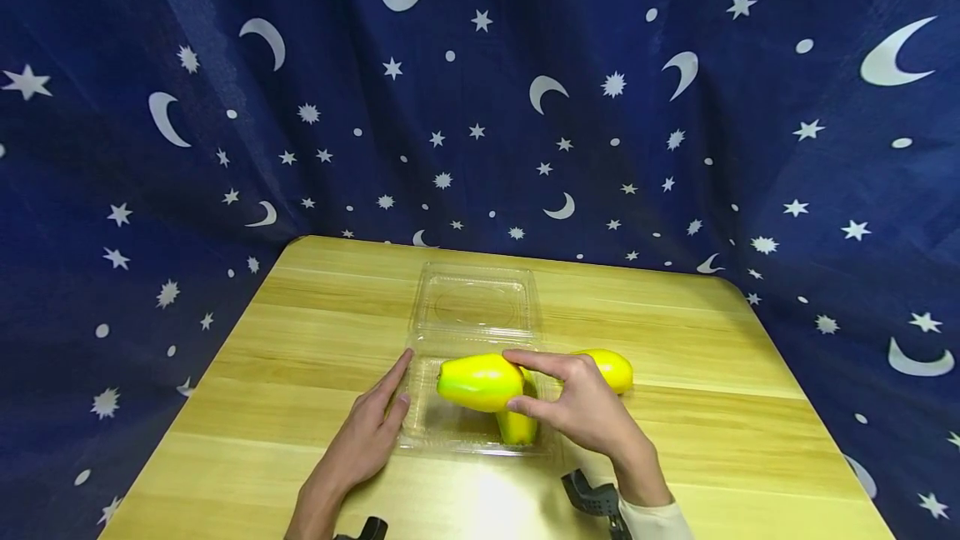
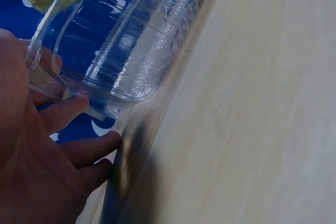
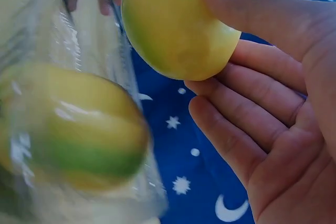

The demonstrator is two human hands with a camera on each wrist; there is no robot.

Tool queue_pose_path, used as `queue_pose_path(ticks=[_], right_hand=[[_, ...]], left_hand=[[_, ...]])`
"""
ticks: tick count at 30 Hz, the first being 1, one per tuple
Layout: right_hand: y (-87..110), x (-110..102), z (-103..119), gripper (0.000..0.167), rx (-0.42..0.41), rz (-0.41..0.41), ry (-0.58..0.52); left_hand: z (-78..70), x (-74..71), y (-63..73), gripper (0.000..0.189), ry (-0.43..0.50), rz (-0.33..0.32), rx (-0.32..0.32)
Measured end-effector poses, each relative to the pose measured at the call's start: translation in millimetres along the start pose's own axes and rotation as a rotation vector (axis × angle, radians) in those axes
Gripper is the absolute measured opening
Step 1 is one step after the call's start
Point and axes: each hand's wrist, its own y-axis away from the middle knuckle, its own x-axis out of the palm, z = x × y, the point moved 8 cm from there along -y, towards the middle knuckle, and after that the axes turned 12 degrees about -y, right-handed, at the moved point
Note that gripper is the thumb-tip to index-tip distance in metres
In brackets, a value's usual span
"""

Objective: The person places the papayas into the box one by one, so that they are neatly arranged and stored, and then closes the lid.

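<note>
Fruit (image 1: 477,383), yellow with a greenish tapered end, is held by the right hand (image 1: 583,408) above the clear plastic container (image 1: 450,425); thumb and index finger pinch its blunt end from opposite sides, while the remaining fingers spread out a little below it, the little finger set apart in the right wrist view. A second yellow fruit (image 1: 517,430) lies inside the container at its right end, partly covered by the held one; whether those two touch, I cannot tell. A third yellow fruit (image 1: 613,370) rests on the wooden table (image 1: 300,348) just beyond the right hand, which hides part of it. The left hand (image 1: 366,433) rests against the container's left wall; its fingers are fairly straight and slightly spread, some touching the rim, with the thumb apart from the index finger. The container's lid (image 1: 474,308) is folded back and lies on the far side of the base; behind the table hangs a dark blue curtain (image 1: 480,107) printed with moons, stars and dots; a pale sleeve (image 1: 657,523) covers the right forearm.
</note>
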Motion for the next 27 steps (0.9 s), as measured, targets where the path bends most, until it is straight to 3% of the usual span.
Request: queue_pose_path(ticks=[11, 20, 27], right_hand=[[-9.5, 51, -14, 0.056, 0.07, 0.147, -0.002], [-12.4, 61, -7, 0.049, 0.035, 0.195, 0.078], [-15.2, 70, -2, 0.044, 0.011, 0.246, 0.114]], left_hand=[[-2.7, -0.6, 1.3, 0.06, -0.009, -0.022, 0.013], [-3.3, -1.2, 2.7, 0.06, -0.029, -0.031, 0.031], [-1.9, 1.4, 0.2, 0.06, 0.007, -0.007, 0.002]])
